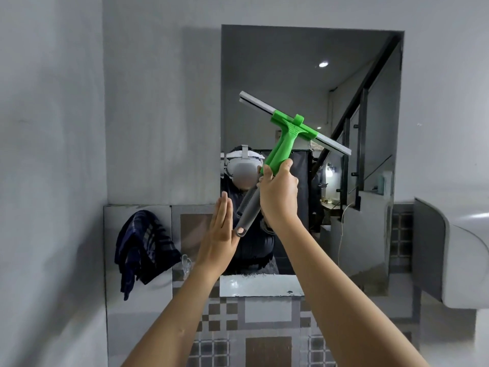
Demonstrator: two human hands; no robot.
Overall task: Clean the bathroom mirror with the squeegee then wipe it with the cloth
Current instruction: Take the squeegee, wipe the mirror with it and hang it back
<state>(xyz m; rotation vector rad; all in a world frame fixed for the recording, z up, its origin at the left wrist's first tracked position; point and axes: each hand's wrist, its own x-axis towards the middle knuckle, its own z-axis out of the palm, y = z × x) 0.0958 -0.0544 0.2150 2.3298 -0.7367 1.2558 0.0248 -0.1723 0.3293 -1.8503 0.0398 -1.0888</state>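
The bathroom mirror (304, 75) hangs on the grey wall straight ahead. My right hand (277, 194) is shut on the squeegee (283, 144), gripping where its green handle meets the grey shaft. The grey blade is tilted, its left end higher, in front of the mirror's middle; I cannot tell whether it touches the glass. My left hand (219, 231) is flat and open with fingers together, its palm beside the shaft's lower end. A dark blue checked cloth (140, 250) hangs on the wall at lower left, apart from both hands.
A white sink or fixture (460, 250) juts out at the right. A small clear holder (185, 263) sits on the tiled wall next to the cloth. Patterned tiles (264, 335) cover the wall below the mirror. The mirror reflects a person and a staircase.
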